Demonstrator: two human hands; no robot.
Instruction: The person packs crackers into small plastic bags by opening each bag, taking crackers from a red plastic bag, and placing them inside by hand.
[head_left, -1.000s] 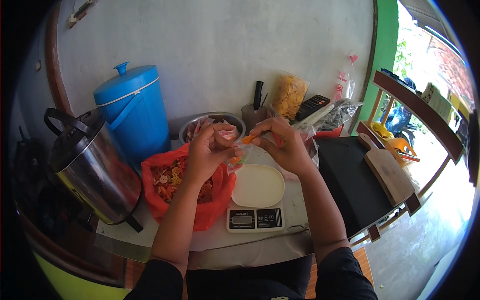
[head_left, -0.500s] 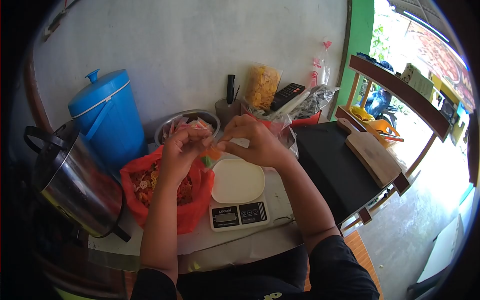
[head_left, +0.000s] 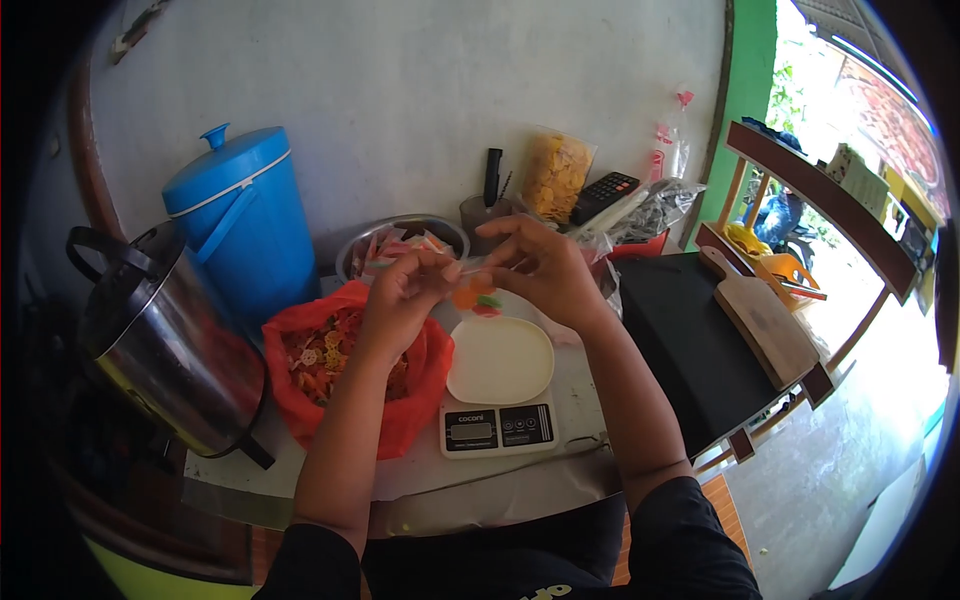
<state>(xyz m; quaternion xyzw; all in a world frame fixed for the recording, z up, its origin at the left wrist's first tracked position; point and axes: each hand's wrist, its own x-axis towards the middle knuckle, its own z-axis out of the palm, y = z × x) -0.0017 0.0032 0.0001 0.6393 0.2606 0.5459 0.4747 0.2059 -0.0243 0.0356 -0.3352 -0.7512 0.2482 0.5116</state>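
Between my two hands hangs a small clear plastic bag (head_left: 470, 296) with orange, green and red pieces in its lower part. My left hand (head_left: 408, 298) pinches the bag's upper edge from the left. On the right, my right hand (head_left: 537, 268) holds the same edge, thumb and fingers bent around it. Just below is a white kitchen scale (head_left: 500, 447) with a pale rectangular pan (head_left: 500, 360). Behind my left forearm stands a red plastic bag (head_left: 400, 430), its mouth wide, full of colourful wheel-shaped dry snacks (head_left: 325, 352).
A metal bowl (head_left: 450, 232) of small filled packets lies behind my hands. A blue drink cooler (head_left: 240, 220) and a steel pot (head_left: 180, 350) stand left. Yellow chips (head_left: 557, 175), a calculator (head_left: 604, 197) and a cutting board (head_left: 762, 325) are right.
The whole view has shifted, so things appear farther right. My hands still hold the small bag, its top edge now more stretched between them and its coloured contents more visible.
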